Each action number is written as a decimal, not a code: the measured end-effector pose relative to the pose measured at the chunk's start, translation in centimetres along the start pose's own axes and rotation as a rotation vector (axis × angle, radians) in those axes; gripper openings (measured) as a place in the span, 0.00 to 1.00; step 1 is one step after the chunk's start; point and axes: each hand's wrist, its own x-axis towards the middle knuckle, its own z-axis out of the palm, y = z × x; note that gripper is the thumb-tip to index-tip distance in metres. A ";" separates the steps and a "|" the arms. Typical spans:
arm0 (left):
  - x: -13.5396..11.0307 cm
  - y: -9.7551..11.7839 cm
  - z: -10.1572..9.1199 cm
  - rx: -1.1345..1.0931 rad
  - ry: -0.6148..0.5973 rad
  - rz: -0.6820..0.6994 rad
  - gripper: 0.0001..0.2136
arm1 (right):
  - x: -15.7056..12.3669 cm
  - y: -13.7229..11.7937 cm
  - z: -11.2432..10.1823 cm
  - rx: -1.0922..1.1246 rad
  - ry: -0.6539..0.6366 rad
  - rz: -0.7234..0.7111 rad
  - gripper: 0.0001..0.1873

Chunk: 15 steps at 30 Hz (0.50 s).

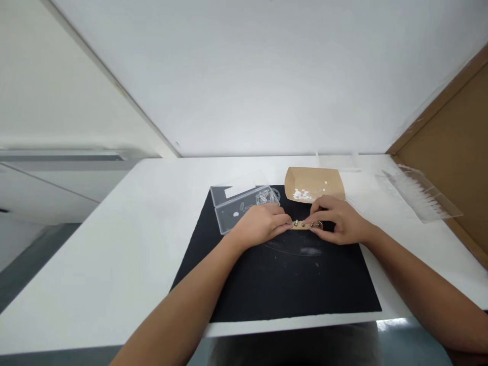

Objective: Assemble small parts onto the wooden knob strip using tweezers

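Observation:
A narrow wooden strip with several small round metal studs along its top lies between my hands, over the black mat. My left hand is closed on the strip's left end, thumb and fingers pinched together. On the right part of it, my right hand has its thumb at the near edge and its fingertips at the far side, among the studs. A small pale upright piece shows on a stud near my left fingertips. Whether my right fingertips also hold something tiny cannot be made out.
Left of the strip lies an open clear plastic box with clear nail tips in it. Behind my right hand, a brown paper tray holds small white bits. Clear plastic sheets with a row of pale tips lie at right, beside a brown board.

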 end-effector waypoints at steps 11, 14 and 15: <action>-0.2 -0.5 -0.6 -0.123 0.011 -0.039 0.10 | 0.1 -0.2 -0.3 -0.058 -0.025 0.012 0.23; -0.2 -0.4 -0.6 -0.117 0.004 -0.060 0.10 | 0.2 -0.9 -0.1 -0.125 -0.076 0.030 0.24; -0.2 -0.4 -0.5 -0.117 0.004 -0.061 0.10 | 0.3 -1.0 -0.1 -0.139 -0.092 0.033 0.24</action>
